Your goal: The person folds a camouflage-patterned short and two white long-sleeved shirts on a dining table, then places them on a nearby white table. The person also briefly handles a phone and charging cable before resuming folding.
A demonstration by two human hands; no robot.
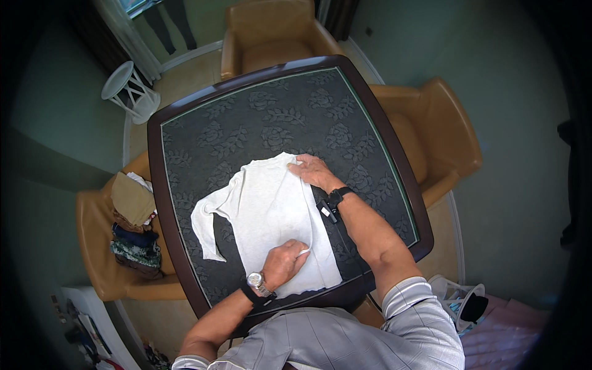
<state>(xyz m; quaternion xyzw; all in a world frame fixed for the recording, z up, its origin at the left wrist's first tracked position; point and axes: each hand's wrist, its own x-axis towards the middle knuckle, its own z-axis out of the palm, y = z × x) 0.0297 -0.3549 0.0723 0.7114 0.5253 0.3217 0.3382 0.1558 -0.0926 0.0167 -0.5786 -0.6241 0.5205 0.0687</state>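
Note:
A white long-sleeved shirt (273,203) lies on the dark floral-patterned table (289,115), its left-side sleeve spread out and bent downwards. Its right side is folded inwards over the body. My left hand (284,263), with a metal watch at the wrist, pinches the sleeve's cuff end low on the shirt. Near the collar, my right hand (314,171) rests at the upper right shoulder, thumb on the fabric and fingers along the edge. A small black device (327,212) with a cable lies beside the shirt, below my right wrist.
Tan armchairs stand at the left (92,245), far side (270,23) and right (444,134) of the table. A pile of folded clothes (134,199) lies on the left chair. White stools stand at the upper left (132,92) and lower right (471,296).

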